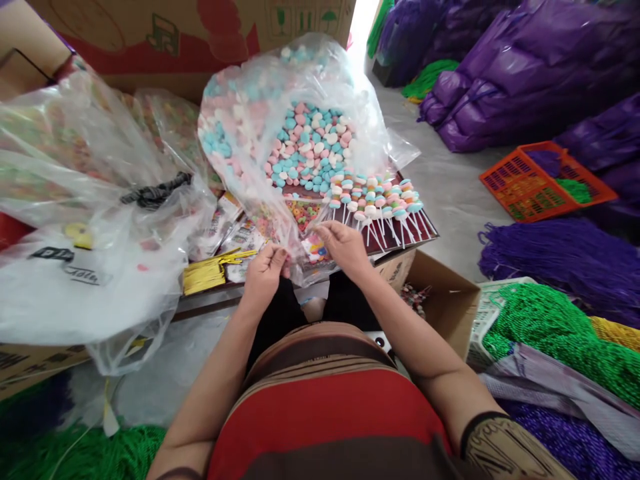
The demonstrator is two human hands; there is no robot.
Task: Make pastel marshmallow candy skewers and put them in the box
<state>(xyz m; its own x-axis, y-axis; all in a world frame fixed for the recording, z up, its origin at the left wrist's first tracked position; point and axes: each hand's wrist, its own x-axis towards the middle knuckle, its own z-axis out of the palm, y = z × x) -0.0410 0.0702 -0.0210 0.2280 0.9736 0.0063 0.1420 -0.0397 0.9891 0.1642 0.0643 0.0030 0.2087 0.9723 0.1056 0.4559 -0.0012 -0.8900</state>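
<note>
My left hand (266,273) and my right hand (345,248) are closed in pinches at the table's front edge. Between them is a small clear plastic bag (316,252) with a colourful print, and the fingers of both hands appear to grip its edges. Just beyond lie small ring-shaped candies (303,213), partly under plastic. To the right of my right hand, candy skewers (373,197) on white sticks lie in a bunch. Past my hands, a large open clear bag holds pink, white and blue candies (310,147). Yellow twist ties (204,275) lie left of my left hand.
Large plastic bags (65,127) of candy crowd the left side. A printed cardboard box (190,40) stands at the back. An open carton (445,293) sits below the table's right corner. On the floor are an orange crate (515,203), purple bundles (550,267) and green beads (565,333).
</note>
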